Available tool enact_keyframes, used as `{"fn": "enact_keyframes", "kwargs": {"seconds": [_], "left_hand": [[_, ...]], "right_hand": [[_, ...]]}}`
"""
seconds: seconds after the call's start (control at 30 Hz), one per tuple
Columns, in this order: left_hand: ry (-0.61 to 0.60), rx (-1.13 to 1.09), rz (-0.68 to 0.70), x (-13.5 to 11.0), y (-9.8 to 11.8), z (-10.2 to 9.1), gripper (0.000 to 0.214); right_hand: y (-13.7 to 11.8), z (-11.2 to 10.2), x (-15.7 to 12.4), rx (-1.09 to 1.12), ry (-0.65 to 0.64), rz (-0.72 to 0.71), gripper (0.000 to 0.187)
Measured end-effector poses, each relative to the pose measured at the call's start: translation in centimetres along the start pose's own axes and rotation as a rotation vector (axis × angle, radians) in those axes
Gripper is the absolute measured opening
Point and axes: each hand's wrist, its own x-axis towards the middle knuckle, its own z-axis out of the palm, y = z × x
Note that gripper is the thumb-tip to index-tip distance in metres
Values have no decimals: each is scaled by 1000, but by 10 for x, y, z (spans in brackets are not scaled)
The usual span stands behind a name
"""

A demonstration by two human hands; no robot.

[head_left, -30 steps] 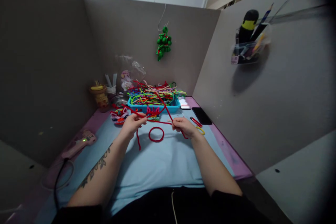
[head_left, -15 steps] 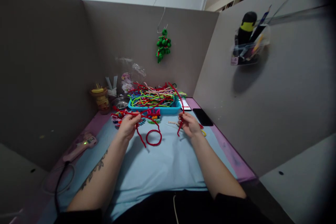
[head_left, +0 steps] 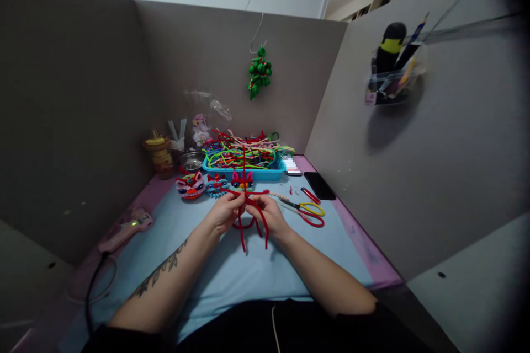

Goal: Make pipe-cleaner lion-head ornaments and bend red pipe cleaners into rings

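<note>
My left hand (head_left: pixel 227 211) and my right hand (head_left: pixel 268 213) are together above the blue cloth, both closed in a pinch. Between them they hold crossed red pipe cleaners (head_left: pixel 244 174). One strand points straight up, others stick out sideways, and several ends hang below the fingers. A curved red piece shows under my hands, partly hidden by them. Just beyond stand three small pipe-cleaner animal faces: a red and pink one (head_left: pixel 191 185), a blue one (head_left: pixel 216 185) and a magenta one (head_left: pixel 242 179).
Scissors (head_left: pixel 308 212) with red and yellow handles lie to the right, near a red cutter (head_left: pixel 310 195) and a black phone (head_left: pixel 320 185). A blue tray (head_left: pixel 265 175) heaped with pipe cleaners stands behind. At left lie a glue gun (head_left: pixel 128 230) and a metal bowl (head_left: pixel 192 161).
My hands have come together at the middle. The red pipe cleaner in my right hand now crosses those in my left. The scissors at right have come into clear view.
</note>
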Motion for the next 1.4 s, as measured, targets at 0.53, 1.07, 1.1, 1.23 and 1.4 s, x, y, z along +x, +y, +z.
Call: {"fn": "enact_keyframes", "kwargs": {"seconds": [0.53,1.07,1.1,1.23,1.4], "left_hand": [[190,150,144,-3,3,6,52],[278,318,224,-4,18,0,45],[256,328,224,-5,15,2,43],[183,369,220,-5,6,5,35],[153,395,242,-3,3,3,32]], "right_hand": [[12,-14,9,346,130,84,38],[-11,-32,14,27,-45,137,30],[-10,-26,13,0,-103,135,29],[-6,-19,12,-38,-98,138,25],[-3,-23,14,-7,-27,122,28]]}}
